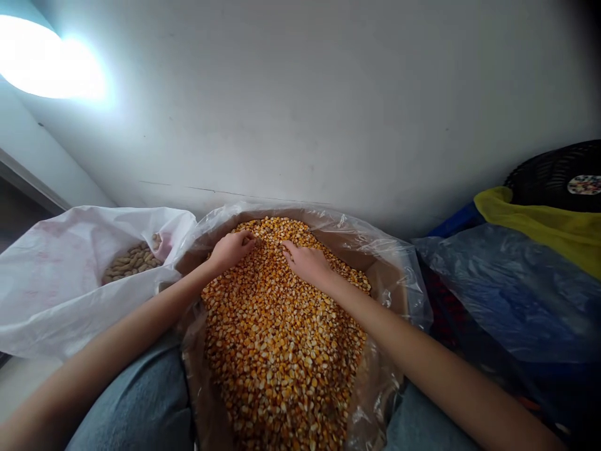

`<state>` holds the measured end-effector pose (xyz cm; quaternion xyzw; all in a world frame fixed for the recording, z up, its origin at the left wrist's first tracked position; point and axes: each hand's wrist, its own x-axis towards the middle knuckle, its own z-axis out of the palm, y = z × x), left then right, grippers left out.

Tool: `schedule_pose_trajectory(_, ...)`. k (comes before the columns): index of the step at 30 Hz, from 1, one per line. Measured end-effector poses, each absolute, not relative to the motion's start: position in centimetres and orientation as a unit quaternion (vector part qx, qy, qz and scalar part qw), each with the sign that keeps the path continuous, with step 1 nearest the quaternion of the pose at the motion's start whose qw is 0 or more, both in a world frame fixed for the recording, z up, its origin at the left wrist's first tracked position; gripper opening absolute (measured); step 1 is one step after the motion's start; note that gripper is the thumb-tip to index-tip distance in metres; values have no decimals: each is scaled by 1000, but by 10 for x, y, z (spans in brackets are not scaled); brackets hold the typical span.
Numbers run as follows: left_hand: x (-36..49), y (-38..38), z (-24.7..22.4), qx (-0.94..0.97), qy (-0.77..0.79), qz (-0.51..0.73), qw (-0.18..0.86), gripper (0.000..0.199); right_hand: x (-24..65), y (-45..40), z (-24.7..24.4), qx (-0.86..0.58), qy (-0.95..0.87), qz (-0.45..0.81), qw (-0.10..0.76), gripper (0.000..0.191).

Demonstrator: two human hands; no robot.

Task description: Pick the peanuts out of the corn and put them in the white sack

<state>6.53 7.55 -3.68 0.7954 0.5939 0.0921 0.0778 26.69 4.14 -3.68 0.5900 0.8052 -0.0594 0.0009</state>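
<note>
Loose yellow-orange corn kernels (282, 332) fill a box lined with a clear plastic bag (394, 250), between the person's knees. My left hand (235, 248) rests at the far left part of the heap, its fingers curled together at the kernels. To the right of it, my right hand (305, 262) touches the heap with its fingers bent and drawn together. A gap of kernels lies between the two hands. Whatever the fingertips of either hand pinch is too small to make out.
On the left, a white sack (51, 263) stands open with peanuts (131, 260) in it. A pale wall (305, 113) rises behind the box. At right are a black fan (558, 175), yellow cloth (539, 219) and a plastic sheet (516, 282).
</note>
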Motion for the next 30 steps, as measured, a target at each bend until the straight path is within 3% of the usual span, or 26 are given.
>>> schedule_pose_trajectory(8, 84, 76, -42, 802, 593, 62, 28, 34, 257, 50, -44, 587, 807, -65, 3, 36)
schedule_pose_trajectory(11, 92, 79, -42, 787, 601, 115, 81, 25, 260, 52, -37, 594, 803, -56, -20, 35)
schedule_pose_trajectory(13, 88, 81, -39, 748, 592, 209, 213, 20, 255, 60, -31, 587, 808, -37, -39, 35)
schedule_pose_trajectory(18, 60, 83, -28, 453, 418, 400, 678, 20, 227, 92, -28, 575, 817, -37, -16, 41)
schedule_pose_trajectory(22, 46, 85, -25, 278, 280, 443, 805, 8, 221, 99, -34, 585, 809, -51, -21, 36)
schedule_pose_trajectory(24, 43, 86, -25, 239, 241, 449, 826, 7, 232, 94, -34, 597, 784, -143, -90, 27)
schedule_pose_trajectory(27, 42, 86, -26, 213, 217, 459, 835, 7, 257, 84, -31, 561, 660, -427, -259, 23)
schedule_pose_trajectory(30, 42, 85, -25, 215, 219, 462, 832, 7, 283, 76, -30, 457, 497, -647, -354, 22)
